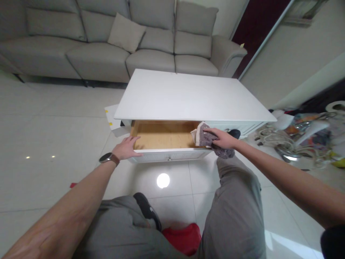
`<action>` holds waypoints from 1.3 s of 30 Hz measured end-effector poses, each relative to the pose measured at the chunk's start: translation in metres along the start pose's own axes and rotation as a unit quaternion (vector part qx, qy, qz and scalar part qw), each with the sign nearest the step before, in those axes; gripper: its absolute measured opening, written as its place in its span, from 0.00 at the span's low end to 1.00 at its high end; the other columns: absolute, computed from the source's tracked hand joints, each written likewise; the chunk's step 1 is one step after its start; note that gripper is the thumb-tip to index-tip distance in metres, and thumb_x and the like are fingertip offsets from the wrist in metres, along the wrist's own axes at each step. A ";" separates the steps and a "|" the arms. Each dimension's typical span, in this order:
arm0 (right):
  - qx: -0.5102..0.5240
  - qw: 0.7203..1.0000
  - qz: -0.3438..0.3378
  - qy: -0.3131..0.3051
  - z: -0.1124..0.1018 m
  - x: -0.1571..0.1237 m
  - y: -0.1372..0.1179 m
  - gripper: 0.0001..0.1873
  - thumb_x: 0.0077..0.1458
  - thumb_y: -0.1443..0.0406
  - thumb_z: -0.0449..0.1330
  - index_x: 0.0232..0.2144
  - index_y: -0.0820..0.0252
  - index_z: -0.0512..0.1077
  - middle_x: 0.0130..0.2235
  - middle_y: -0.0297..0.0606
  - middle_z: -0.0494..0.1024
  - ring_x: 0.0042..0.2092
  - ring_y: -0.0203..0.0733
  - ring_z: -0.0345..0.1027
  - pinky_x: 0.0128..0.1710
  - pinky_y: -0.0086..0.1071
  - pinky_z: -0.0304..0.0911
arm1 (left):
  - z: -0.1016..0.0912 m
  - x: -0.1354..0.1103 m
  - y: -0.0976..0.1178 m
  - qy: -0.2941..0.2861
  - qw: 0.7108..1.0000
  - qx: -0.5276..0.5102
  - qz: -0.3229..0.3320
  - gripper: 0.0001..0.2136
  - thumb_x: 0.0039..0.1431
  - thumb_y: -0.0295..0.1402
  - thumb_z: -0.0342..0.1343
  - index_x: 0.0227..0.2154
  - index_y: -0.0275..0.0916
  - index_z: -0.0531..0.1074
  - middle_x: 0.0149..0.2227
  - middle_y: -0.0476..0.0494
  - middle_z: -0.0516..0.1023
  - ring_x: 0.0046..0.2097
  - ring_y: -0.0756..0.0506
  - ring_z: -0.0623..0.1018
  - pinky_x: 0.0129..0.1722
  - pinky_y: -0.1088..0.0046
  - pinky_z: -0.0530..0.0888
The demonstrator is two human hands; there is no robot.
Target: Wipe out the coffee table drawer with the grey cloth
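A drawer [172, 155] with a bare wooden inside is pulled out of the white coffee table [185, 95]. At its left front corner, my left hand [126, 148] grips the edge, with the thumb outside the front panel and the fingers over the side. My right hand [222, 138] is closed on a grey-brown cloth [206, 137] with a white border. Part of the cloth hangs over the drawer's right end, and more of it droops below my hand. A small round knob [169, 158] sits on the drawer front.
A grey sofa [151, 59] with a loose cushion [126, 32] stands behind the table. Cables and a white lamp-like stand [309, 133] clutter the floor at right. A white box [113, 118] lies left of the table. Something red [183, 239] is beneath me, between my legs.
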State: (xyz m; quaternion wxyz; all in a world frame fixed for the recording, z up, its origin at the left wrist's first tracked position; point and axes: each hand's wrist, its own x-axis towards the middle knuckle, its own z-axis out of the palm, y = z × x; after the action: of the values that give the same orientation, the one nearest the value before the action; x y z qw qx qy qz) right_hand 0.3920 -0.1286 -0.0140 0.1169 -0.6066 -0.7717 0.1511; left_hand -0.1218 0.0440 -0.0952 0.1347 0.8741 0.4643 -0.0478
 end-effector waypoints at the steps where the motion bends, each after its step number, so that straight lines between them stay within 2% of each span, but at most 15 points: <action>1: -0.008 1.000 -0.003 -0.010 0.007 0.000 -0.010 0.43 0.48 0.68 0.58 0.68 0.56 0.61 0.59 0.44 0.71 0.57 0.52 0.65 0.59 0.44 0.60 | -0.001 -0.001 0.002 0.006 1.000 0.000 -0.008 0.51 0.45 0.62 0.60 0.70 0.44 0.53 0.69 0.33 0.60 0.66 0.28 0.62 0.57 0.53 0.70; 4: -0.076 0.995 0.025 -0.055 0.040 -0.001 -0.036 0.39 0.50 0.64 0.59 0.65 0.61 0.63 0.56 0.49 0.74 0.55 0.55 0.65 0.57 0.45 0.59 | -0.003 -0.004 0.002 0.022 0.999 -0.014 -0.036 0.53 0.42 0.61 0.62 0.70 0.44 0.54 0.69 0.31 0.59 0.66 0.25 0.63 0.56 0.51 0.70; 7: -0.177 0.980 0.051 -0.075 0.066 -0.003 -0.051 0.32 0.55 0.57 0.60 0.61 0.56 0.69 0.54 0.50 0.74 0.56 0.60 0.61 0.55 0.49 0.57 | -0.005 -0.010 -0.015 0.017 0.995 -0.087 -0.033 0.54 0.40 0.60 0.63 0.69 0.38 0.56 0.65 0.27 0.65 0.62 0.29 0.70 0.56 0.56 0.71; 9: -0.223 0.970 0.064 -0.075 0.074 -0.004 -0.057 0.31 0.56 0.54 0.60 0.61 0.52 0.69 0.55 0.50 0.73 0.57 0.63 0.59 0.54 0.51 0.55 | -0.008 -0.013 -0.031 -0.002 0.989 -0.143 -0.030 0.51 0.39 0.60 0.62 0.65 0.36 0.63 0.60 0.29 0.72 0.56 0.33 0.76 0.53 0.62 0.74; 12: -0.252 0.961 0.081 -0.086 0.080 0.000 -0.063 0.29 0.58 0.52 0.59 0.60 0.53 0.68 0.53 0.50 0.74 0.55 0.60 0.62 0.53 0.50 0.54 | -0.016 -0.015 -0.050 -0.036 0.982 -0.180 -0.046 0.36 0.38 0.60 0.62 0.46 0.39 0.78 0.47 0.38 0.82 0.47 0.37 0.80 0.45 0.67 0.75; 14: -0.257 0.958 0.082 -0.094 0.083 0.005 -0.066 0.27 0.59 0.52 0.59 0.58 0.55 0.68 0.51 0.49 0.75 0.53 0.58 0.64 0.53 0.49 0.54 | -0.021 -0.013 -0.055 -0.055 0.980 -0.185 -0.041 0.26 0.37 0.58 0.63 0.33 0.41 0.80 0.37 0.43 0.84 0.42 0.39 0.81 0.41 0.69 0.74; 16: -0.259 0.958 0.078 -0.092 0.088 0.009 -0.072 0.26 0.59 0.52 0.60 0.56 0.55 0.68 0.51 0.50 0.74 0.54 0.57 0.65 0.53 0.47 0.54 | -0.025 -0.010 -0.056 -0.069 0.979 -0.190 -0.028 0.22 0.36 0.56 0.64 0.26 0.42 0.79 0.32 0.45 0.84 0.38 0.40 0.81 0.38 0.70 0.73; 18: -0.259 0.959 0.075 -0.083 0.094 0.015 -0.081 0.27 0.59 0.52 0.61 0.56 0.55 0.68 0.51 0.50 0.74 0.54 0.57 0.64 0.53 0.46 0.55 | -0.027 -0.007 -0.054 -0.073 0.978 -0.196 -0.016 0.21 0.36 0.54 0.64 0.26 0.41 0.79 0.31 0.45 0.83 0.37 0.41 0.80 0.37 0.70 0.73; 22: -0.261 0.961 0.062 -0.065 0.108 0.032 -0.110 0.27 0.58 0.51 0.62 0.56 0.56 0.68 0.51 0.51 0.74 0.53 0.58 0.64 0.53 0.46 0.56 | -0.026 -0.004 -0.052 -0.065 0.975 -0.210 0.008 0.22 0.36 0.52 0.64 0.31 0.41 0.79 0.36 0.44 0.84 0.40 0.40 0.81 0.41 0.69 0.74; 30: -0.234 0.972 0.005 -0.021 0.152 0.101 -0.201 0.31 0.56 0.49 0.64 0.56 0.59 0.66 0.50 0.51 0.74 0.51 0.59 0.66 0.49 0.48 0.59 | -0.018 -0.008 -0.055 -0.019 0.977 -0.210 -0.006 0.24 0.37 0.53 0.65 0.35 0.43 0.80 0.40 0.43 0.84 0.45 0.38 0.81 0.49 0.66 0.74; 35: -0.196 0.980 -0.019 -0.013 0.179 0.147 -0.254 0.30 0.58 0.50 0.63 0.57 0.58 0.65 0.52 0.51 0.74 0.52 0.58 0.65 0.48 0.48 0.58 | -0.011 -0.014 -0.051 0.004 0.978 -0.211 -0.005 0.22 0.43 0.53 0.61 0.35 0.42 0.81 0.41 0.41 0.84 0.46 0.37 0.81 0.48 0.66 0.74; 39: -0.182 0.983 -0.028 0.003 0.190 0.170 -0.277 0.28 0.60 0.52 0.61 0.57 0.56 0.65 0.52 0.49 0.75 0.52 0.56 0.65 0.48 0.46 0.58 | -0.009 -0.017 -0.047 0.017 0.986 -0.167 -0.007 0.17 0.50 0.49 0.55 0.34 0.43 0.80 0.42 0.41 0.85 0.47 0.38 0.80 0.48 0.66 0.73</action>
State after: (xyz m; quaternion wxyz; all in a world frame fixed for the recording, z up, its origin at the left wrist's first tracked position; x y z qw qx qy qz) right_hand 0.0333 -0.0411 -0.0871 0.0111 -0.5964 -0.8026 0.0033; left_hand -0.1701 0.0577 -0.0923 0.2708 0.8365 0.4743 0.0439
